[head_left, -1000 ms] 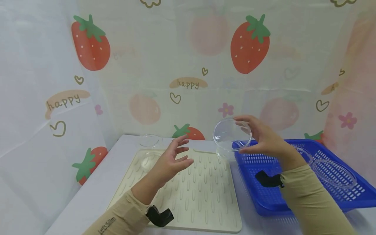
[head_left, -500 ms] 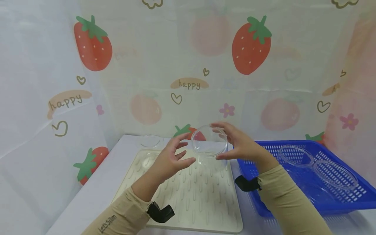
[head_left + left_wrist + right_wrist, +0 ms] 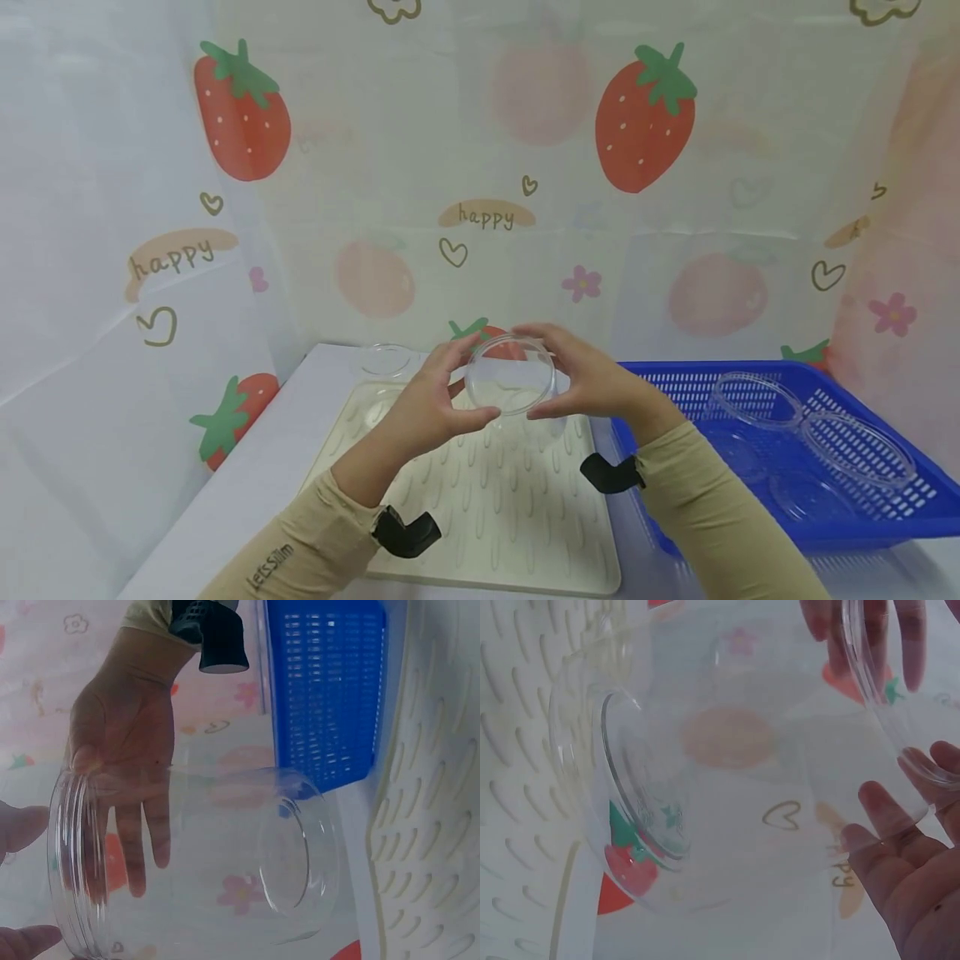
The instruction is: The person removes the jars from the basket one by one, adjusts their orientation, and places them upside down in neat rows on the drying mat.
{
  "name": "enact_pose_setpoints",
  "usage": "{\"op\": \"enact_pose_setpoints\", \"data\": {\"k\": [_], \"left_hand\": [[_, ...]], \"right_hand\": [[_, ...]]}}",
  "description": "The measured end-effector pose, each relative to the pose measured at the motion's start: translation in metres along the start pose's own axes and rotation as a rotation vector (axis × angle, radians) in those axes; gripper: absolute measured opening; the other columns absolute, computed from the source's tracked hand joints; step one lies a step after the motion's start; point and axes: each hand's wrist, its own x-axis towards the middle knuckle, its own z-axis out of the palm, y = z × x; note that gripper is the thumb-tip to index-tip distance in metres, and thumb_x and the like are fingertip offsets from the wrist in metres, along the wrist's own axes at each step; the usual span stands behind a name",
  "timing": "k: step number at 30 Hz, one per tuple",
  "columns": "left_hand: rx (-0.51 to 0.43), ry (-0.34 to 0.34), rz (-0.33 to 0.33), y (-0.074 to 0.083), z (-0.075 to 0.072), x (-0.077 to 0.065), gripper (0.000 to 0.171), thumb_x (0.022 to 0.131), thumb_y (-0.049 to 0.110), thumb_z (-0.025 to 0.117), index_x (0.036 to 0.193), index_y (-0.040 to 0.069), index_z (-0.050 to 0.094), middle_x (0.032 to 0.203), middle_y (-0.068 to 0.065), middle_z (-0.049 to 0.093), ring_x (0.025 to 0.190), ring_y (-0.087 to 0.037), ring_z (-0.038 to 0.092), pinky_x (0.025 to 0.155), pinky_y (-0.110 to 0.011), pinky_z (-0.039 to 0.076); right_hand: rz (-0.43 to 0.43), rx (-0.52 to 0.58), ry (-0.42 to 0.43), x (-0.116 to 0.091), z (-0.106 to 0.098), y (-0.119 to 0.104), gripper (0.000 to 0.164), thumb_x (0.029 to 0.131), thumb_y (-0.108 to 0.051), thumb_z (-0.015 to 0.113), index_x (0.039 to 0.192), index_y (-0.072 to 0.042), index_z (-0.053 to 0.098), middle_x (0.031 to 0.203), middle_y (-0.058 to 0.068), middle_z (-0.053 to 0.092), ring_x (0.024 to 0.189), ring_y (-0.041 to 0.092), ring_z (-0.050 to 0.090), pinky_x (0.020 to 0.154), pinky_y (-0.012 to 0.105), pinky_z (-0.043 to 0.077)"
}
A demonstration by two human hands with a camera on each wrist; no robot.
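A clear jar [image 3: 528, 425] with ridged rings round its mouth hangs over the cream mat [image 3: 495, 533], mouth up and slightly tilted. My right hand [image 3: 592, 375] grips it near the rim from the right, thumb at the near side and fingers behind. From the left, my left hand [image 3: 423, 400] holds the same rim between thumb and fingers. In the left wrist view the right hand [image 3: 127, 742] shows with its fingers behind the see-through wall. The right wrist view shows the left fingers [image 3: 870, 637] at the rim and the jar's round base.
Another clear jar [image 3: 385, 358] stands at the mat's back left corner, partly behind the left hand. To the right, a blue basket [image 3: 780, 525] holds two more clear jars. A printed strawberry curtain [image 3: 487, 275] closes off the back.
My right hand has carried the jar left from above the basket's edge to over the mat. My left hand, apart from it before, now holds the rim too.
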Motion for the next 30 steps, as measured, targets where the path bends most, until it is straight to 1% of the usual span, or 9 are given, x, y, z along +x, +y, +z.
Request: {"op": "enact_pose_setpoints", "data": {"k": [2,5,8,11,13,15,21,24,30], "left_hand": [[0.045,-0.008,0.002,0.000,0.000,0.000,0.087,0.073,0.016,0.076,0.143,0.013,0.026,0.138,-0.006,0.032,0.124,-0.022,0.037,0.097,-0.034,0.040],[0.142,-0.015,0.015,-0.001,0.000,0.000,0.089,0.071,0.020,0.078,0.143,0.011,0.026,0.139,-0.005,0.032,0.123,-0.019,0.038,0.096,-0.038,0.041],[0.247,-0.023,0.028,-0.001,0.000,0.000,0.091,0.070,0.025,0.078,0.143,0.009,0.027,0.142,-0.004,0.031,0.126,-0.020,0.036,0.098,-0.042,0.040],[0.311,-0.034,0.024,-0.001,0.001,0.001,0.093,0.070,0.028,0.078,0.144,0.009,0.026,0.143,-0.004,0.030,0.128,-0.020,0.033,0.101,-0.042,0.036],[0.326,-0.036,0.019,-0.001,0.002,0.001,0.094,0.070,0.029,0.078,0.144,0.008,0.025,0.143,-0.005,0.030,0.129,-0.021,0.033,0.102,-0.043,0.035],[0.333,-0.034,0.018,-0.002,0.003,0.001,0.096,0.069,0.029,0.079,0.144,0.007,0.024,0.143,-0.006,0.030,0.129,-0.022,0.033,0.102,-0.043,0.035],[0.375,-0.033,0.020,-0.007,0.007,0.000,0.100,0.067,0.033,0.080,0.144,0.006,0.023,0.140,-0.008,0.032,0.127,-0.022,0.035,0.103,-0.040,0.034],[0.379,-0.025,0.004,-0.010,0.007,0.000,0.102,0.066,0.036,0.081,0.145,0.007,0.023,0.138,-0.007,0.034,0.126,-0.021,0.036,0.102,-0.039,0.035],[0.319,-0.014,-0.044,-0.013,0.006,-0.002,0.101,0.063,0.036,0.082,0.143,0.007,0.027,0.137,-0.008,0.037,0.122,-0.019,0.040,0.095,-0.034,0.043]], "right_hand": [[-0.002,-0.011,-0.005,0.002,0.001,0.000,0.090,0.067,-0.015,0.081,0.140,-0.011,0.029,0.140,0.003,0.033,0.126,0.019,0.036,0.104,0.041,0.032],[0.012,-0.051,-0.010,0.003,0.003,0.001,0.090,0.067,-0.016,0.082,0.140,-0.013,0.030,0.141,0.002,0.033,0.126,0.019,0.035,0.104,0.046,0.031],[0.017,-0.084,-0.015,0.005,0.005,0.001,0.091,0.067,-0.019,0.082,0.141,-0.015,0.029,0.143,0.002,0.032,0.129,0.021,0.032,0.102,0.051,0.031],[-0.001,-0.094,-0.025,0.007,0.007,0.000,0.093,0.067,-0.022,0.082,0.142,-0.018,0.028,0.146,-0.001,0.029,0.131,0.019,0.030,0.101,0.054,0.030],[-0.021,-0.089,-0.036,0.009,0.008,0.000,0.095,0.067,-0.021,0.082,0.143,-0.019,0.026,0.147,-0.003,0.027,0.132,0.018,0.028,0.102,0.055,0.029],[-0.027,-0.091,-0.046,0.010,0.010,-0.001,0.097,0.067,-0.019,0.082,0.144,-0.019,0.023,0.148,-0.004,0.026,0.133,0.016,0.026,0.103,0.053,0.028],[-0.051,-0.066,-0.069,0.013,0.014,-0.003,0.105,0.065,-0.012,0.083,0.146,-0.013,0.015,0.149,0.002,0.024,0.135,0.020,0.025,0.107,0.048,0.024],[-0.030,-0.072,-0.078,0.014,0.016,-0.003,0.106,0.065,-0.013,0.083,0.147,-0.015,0.014,0.149,0.001,0.023,0.134,0.020,0.026,0.106,0.048,0.025],[0.023,-0.103,-0.087,0.014,0.017,-0.005,0.106,0.068,-0.020,0.082,0.147,-0.022,0.012,0.149,-0.003,0.022,0.134,0.019,0.025,0.104,0.047,0.030]]}}
